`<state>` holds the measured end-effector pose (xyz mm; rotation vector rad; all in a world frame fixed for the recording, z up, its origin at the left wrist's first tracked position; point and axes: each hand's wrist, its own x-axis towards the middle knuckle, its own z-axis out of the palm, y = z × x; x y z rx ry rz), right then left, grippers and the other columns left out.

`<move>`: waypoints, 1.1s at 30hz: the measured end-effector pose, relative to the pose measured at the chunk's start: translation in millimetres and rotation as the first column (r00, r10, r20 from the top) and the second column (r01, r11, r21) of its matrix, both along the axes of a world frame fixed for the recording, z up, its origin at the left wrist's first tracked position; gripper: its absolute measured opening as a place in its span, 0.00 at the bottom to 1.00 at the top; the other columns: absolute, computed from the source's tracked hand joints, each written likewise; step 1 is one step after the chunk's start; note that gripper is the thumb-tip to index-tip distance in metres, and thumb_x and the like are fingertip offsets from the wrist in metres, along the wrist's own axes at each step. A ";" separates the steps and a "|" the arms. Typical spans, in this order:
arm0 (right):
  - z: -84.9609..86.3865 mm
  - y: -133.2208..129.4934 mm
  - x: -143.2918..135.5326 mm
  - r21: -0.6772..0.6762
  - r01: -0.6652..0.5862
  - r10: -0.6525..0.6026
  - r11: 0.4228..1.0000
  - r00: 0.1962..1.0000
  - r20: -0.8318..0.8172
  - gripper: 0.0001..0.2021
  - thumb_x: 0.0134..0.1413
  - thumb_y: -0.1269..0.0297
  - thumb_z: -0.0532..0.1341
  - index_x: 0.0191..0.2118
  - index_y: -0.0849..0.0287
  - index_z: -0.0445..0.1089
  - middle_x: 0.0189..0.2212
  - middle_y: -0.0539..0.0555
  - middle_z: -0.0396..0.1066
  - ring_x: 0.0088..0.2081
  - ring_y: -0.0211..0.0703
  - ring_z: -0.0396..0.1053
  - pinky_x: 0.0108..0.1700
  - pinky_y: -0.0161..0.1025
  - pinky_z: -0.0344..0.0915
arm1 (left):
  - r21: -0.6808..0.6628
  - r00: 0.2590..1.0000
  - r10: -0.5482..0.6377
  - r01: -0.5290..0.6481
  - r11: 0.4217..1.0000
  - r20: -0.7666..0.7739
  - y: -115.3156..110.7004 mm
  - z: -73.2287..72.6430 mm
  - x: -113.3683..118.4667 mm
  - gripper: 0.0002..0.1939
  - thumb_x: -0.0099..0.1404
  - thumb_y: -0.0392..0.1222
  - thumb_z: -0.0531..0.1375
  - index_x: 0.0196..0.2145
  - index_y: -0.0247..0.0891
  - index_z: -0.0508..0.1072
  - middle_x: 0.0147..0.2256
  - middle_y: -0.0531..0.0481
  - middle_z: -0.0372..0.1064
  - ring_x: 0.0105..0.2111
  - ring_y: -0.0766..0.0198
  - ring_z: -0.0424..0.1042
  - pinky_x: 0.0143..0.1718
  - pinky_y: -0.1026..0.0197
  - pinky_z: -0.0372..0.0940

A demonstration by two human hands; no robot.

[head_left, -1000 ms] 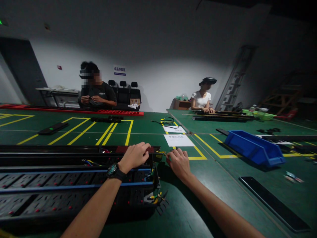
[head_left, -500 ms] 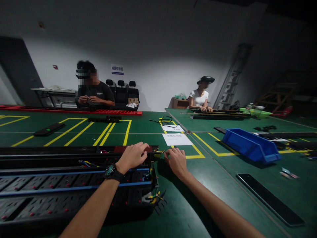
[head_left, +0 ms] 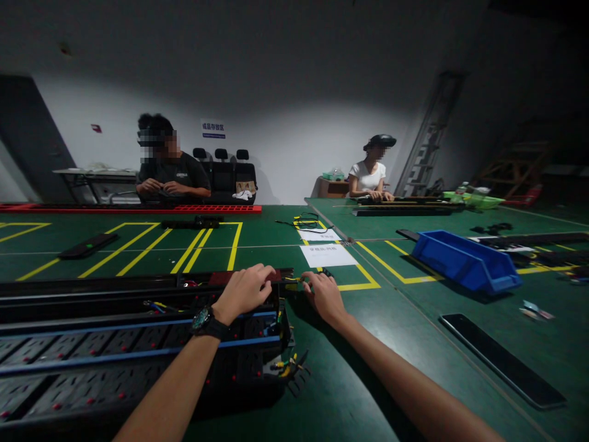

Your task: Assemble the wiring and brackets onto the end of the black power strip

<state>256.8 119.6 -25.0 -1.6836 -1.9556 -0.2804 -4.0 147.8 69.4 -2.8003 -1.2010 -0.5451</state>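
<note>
Head view, and both hands are held out over the green counter (head_left: 271, 248). The left hand (head_left: 243, 293) is laid over the right end of a long black rail (head_left: 92, 287), fingers curled; whether its grip is clenched on the rail or only rested there cannot be told. Just to the right, the right hand (head_left: 326, 296) is held at the rail's end, where yellow wires (head_left: 292, 281) are met by bent fingertips; whether they are pinched cannot be told. The rail is set at the near left, just beyond 2 rows of black socket panels (head_left: 96, 341) lined with blue strips, and at the right end of the nearer row loose wires (head_left: 288, 368) are seen poking out. Over on the right, a blue bin (head_left: 464, 261) is placed, with a dark flat slab (head_left: 504, 361) laid nearer. Beyond the hands, 2 white sheets (head_left: 329, 256) are spread, and on the far side 2 co-workers (head_left: 179, 178) are seen, well apart.
</note>
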 end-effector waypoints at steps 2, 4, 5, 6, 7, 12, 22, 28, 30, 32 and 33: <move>1.2 -0.7 -0.4 -0.007 -0.016 0.016 1.000 1.000 0.011 0.09 0.70 0.67 0.60 0.51 0.54 0.74 0.41 0.54 0.80 0.45 0.51 0.73 0.45 0.42 0.58 | 0.002 1.000 -0.001 0.001 1.000 0.002 0.8 -1.0 0.1 0.15 0.72 0.38 0.55 0.52 0.43 0.75 0.44 0.46 0.77 0.45 0.55 0.78 0.47 0.55 0.72; 1.9 0.0 -0.7 0.002 -0.012 0.012 1.000 1.000 0.008 0.08 0.68 0.66 0.62 0.50 0.55 0.74 0.43 0.55 0.79 0.45 0.51 0.73 0.46 0.42 0.59 | 0.002 1.000 -0.005 0.005 1.000 0.000 1.5 -2.1 0.3 0.15 0.72 0.38 0.55 0.52 0.43 0.75 0.44 0.46 0.77 0.45 0.55 0.78 0.47 0.55 0.72; 2.0 1.0 -0.9 0.008 -0.009 0.009 1.000 1.000 0.001 0.07 0.68 0.65 0.62 0.49 0.55 0.74 0.43 0.56 0.79 0.45 0.51 0.73 0.46 0.42 0.60 | 0.001 1.000 -0.008 0.008 1.000 -0.001 1.8 -2.5 0.6 0.15 0.72 0.38 0.55 0.52 0.43 0.75 0.44 0.46 0.77 0.45 0.55 0.78 0.47 0.55 0.72; 1.9 2.3 -1.1 0.014 -0.008 0.008 1.000 1.000 -0.009 0.07 0.68 0.65 0.63 0.48 0.55 0.75 0.42 0.56 0.79 0.45 0.51 0.73 0.45 0.42 0.60 | 0.001 1.000 -0.011 0.011 1.000 -0.001 1.9 -2.7 0.9 0.15 0.72 0.38 0.55 0.52 0.43 0.75 0.44 0.46 0.77 0.45 0.55 0.78 0.47 0.55 0.72; 1.6 3.9 -1.2 0.020 -0.008 0.008 1.000 1.000 -0.024 0.06 0.68 0.65 0.62 0.47 0.55 0.75 0.41 0.55 0.79 0.44 0.51 0.73 0.45 0.42 0.60 | 0.000 1.000 -0.014 0.014 1.000 -0.001 1.9 -2.8 1.2 0.15 0.71 0.38 0.55 0.52 0.43 0.75 0.44 0.46 0.77 0.45 0.55 0.78 0.47 0.55 0.72; -2.1 11.0 -1.8 0.047 -0.007 0.011 0.999 0.996 -0.090 0.09 0.70 0.69 0.58 0.44 0.55 0.77 0.41 0.56 0.79 0.43 0.50 0.73 0.46 0.41 0.62 | -0.007 1.000 -0.031 0.031 0.999 0.002 0.7 -1.4 2.3 0.15 0.71 0.38 0.54 0.52 0.42 0.75 0.45 0.46 0.77 0.45 0.55 0.78 0.47 0.55 0.73; 16.5 11.7 21.7 0.112 0.034 -0.019 0.993 0.991 -0.130 0.11 0.68 0.69 0.58 0.48 0.56 0.78 0.43 0.56 0.80 0.47 0.48 0.74 0.51 0.40 0.66 | -0.008 1.000 -0.030 0.030 1.000 0.004 -0.8 4.9 -0.1 0.15 0.72 0.39 0.53 0.51 0.42 0.75 0.44 0.46 0.77 0.43 0.55 0.79 0.44 0.56 0.72; 16.8 12.3 66.5 0.060 0.106 -0.105 0.993 0.994 -0.018 0.12 0.66 0.70 0.58 0.46 0.56 0.79 0.44 0.57 0.80 0.48 0.51 0.71 0.52 0.43 0.63 | -0.027 1.000 -0.020 0.020 0.999 -0.013 -0.5 6.9 0.5 0.14 0.72 0.38 0.53 0.51 0.41 0.75 0.46 0.45 0.77 0.43 0.55 0.79 0.42 0.56 0.71; 11.1 12.3 71.9 0.019 0.116 -0.116 0.993 0.993 0.026 0.10 0.68 0.64 0.59 0.44 0.55 0.80 0.44 0.56 0.80 0.48 0.51 0.71 0.52 0.42 0.62 | -0.037 1.000 -0.016 0.016 0.999 -0.017 -0.1 6.9 0.3 0.14 0.72 0.38 0.53 0.51 0.42 0.75 0.46 0.45 0.77 0.43 0.55 0.79 0.43 0.56 0.71; 6.9 12.3 72.4 0.006 0.137 -0.137 0.991 0.990 0.030 0.11 0.69 0.58 0.60 0.43 0.56 0.80 0.44 0.57 0.80 0.49 0.52 0.71 0.51 0.43 0.61 | -0.046 1.000 -0.010 0.009 0.999 -0.020 -0.3 7.4 -0.1 0.15 0.72 0.38 0.53 0.52 0.41 0.74 0.46 0.45 0.77 0.43 0.55 0.79 0.43 0.55 0.71; 5.6 12.4 71.7 0.003 0.150 -0.150 0.989 0.988 0.032 0.13 0.70 0.56 0.60 0.43 0.56 0.80 0.45 0.58 0.79 0.49 0.53 0.71 0.51 0.44 0.61 | -0.050 1.000 -0.008 0.007 0.999 -0.021 -0.6 7.9 -0.3 0.15 0.73 0.38 0.53 0.52 0.41 0.74 0.46 0.45 0.77 0.43 0.54 0.79 0.43 0.55 0.71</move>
